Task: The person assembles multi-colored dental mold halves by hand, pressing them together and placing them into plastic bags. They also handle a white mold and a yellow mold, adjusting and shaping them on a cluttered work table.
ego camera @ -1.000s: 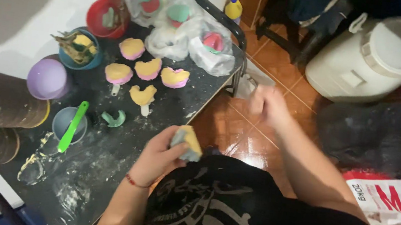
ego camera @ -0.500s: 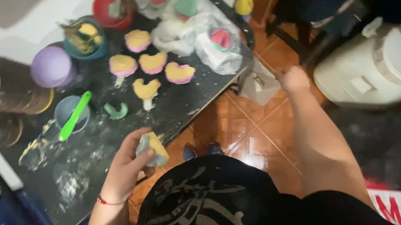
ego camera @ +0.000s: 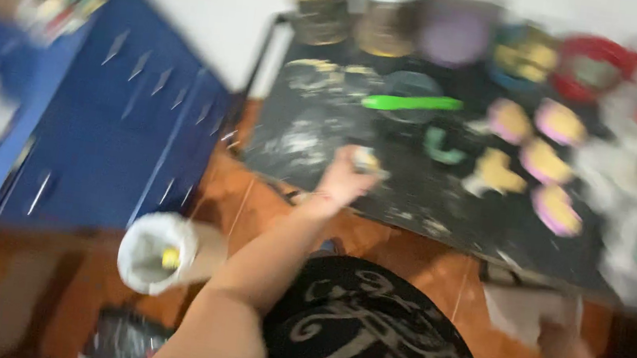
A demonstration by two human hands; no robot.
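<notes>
A blue cabinet (ego camera: pixel 125 125) with slanted metal handles stands left of the dark counter (ego camera: pixel 413 190); a green stick-like tool (ego camera: pixel 413 103) lies across a dark round bowl (ego camera: pixel 412 94); a purple ball (ego camera: pixel 455 33) sits at the far edge beside two blurred tins (ego camera: pixel 353 15); a red bowl (ego camera: pixel 591 70) is further right; yellow-and-pink moulded pieces (ego camera: pixel 534 148) lie in a cluster; a white bucket (ego camera: pixel 153 252) stands on the orange tiled floor (ego camera: pixel 244 202).

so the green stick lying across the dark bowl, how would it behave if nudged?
The green stick looks thin, so probably light and stiff. It seems to rest across the dark bowl, so a nudge would likely pivot or slide it off. The picture is blurred, so its material is unclear.
</notes>
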